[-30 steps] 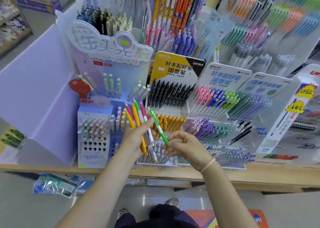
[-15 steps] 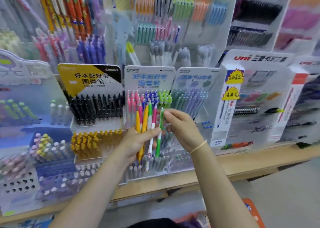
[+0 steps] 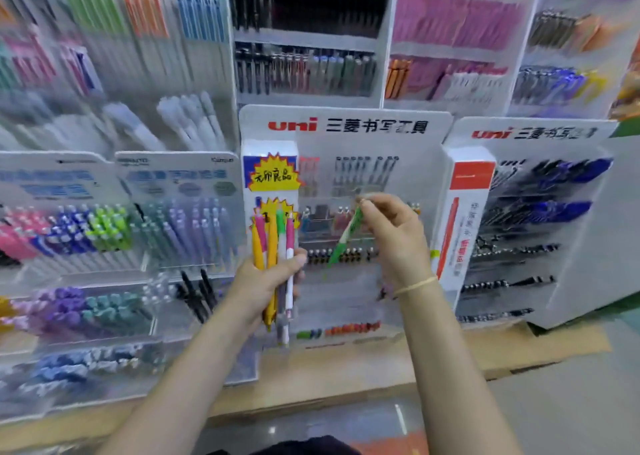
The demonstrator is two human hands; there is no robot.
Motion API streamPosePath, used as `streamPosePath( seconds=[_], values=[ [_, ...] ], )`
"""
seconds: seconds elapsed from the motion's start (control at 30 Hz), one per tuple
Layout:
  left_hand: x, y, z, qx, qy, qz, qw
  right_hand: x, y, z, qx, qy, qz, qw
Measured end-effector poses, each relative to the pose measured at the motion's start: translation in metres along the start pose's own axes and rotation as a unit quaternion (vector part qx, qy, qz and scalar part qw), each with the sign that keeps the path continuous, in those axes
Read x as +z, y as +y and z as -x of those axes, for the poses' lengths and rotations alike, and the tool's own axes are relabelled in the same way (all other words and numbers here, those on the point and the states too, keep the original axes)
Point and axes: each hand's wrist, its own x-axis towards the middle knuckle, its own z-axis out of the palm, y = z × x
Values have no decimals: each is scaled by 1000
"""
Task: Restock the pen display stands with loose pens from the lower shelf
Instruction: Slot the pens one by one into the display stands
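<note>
Pens point(image 3: 273, 264) stand bunched upright in the gripping left hand point(image 3: 266, 281), while the right hand point(image 3: 394, 236) pinches one tilted green pen point(image 3: 344, 236) before a display stand point(image 3: 346, 129).

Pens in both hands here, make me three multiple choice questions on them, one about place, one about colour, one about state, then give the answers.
1. Where is the single pen held?
A. in front of the uni display stand
B. lying on the wooden shelf
C. inside the black pen rack up top

2. What colour is that single pen?
A. blue
B. green and white
C. black

3. What is the left hand doing?
A. hanging free with nothing in it
B. pressing flat on the shelf
C. gripping a bunch of pens

Answers: 1 A, the right hand pinches it in the air before the stand with the red uni logo. 2 B, its barrel shows green with white. 3 C, the fingers curl round yellow, pink and green pens held upright.
</note>
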Motion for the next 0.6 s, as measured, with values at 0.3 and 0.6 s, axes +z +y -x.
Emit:
streamPosePath(
  seconds=[0.3,0.6],
  values=[
    [52,14,-13,48,-12,-10,999,-41,-36,-38,-104,49,-45,992],
    [81,3,-18,41,-71,-13,997,-70,-19,-44,-81,24,36,996]
  ],
)
